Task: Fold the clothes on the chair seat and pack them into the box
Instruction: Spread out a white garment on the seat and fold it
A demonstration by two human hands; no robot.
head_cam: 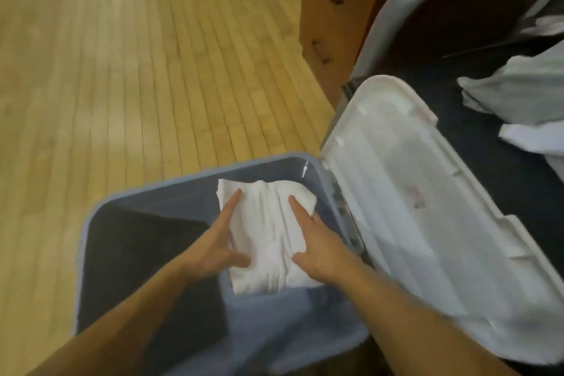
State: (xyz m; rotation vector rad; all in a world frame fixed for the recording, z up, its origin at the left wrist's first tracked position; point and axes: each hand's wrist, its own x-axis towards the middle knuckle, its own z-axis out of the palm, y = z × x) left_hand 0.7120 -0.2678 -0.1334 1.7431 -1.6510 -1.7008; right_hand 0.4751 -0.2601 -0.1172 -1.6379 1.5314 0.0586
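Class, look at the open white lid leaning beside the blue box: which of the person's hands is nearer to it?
Right. The right hand holds the folded white garment on the side next to the lid; the left hand holds its far side.

Folded white garment (268, 235) inside blue box (91, 223).
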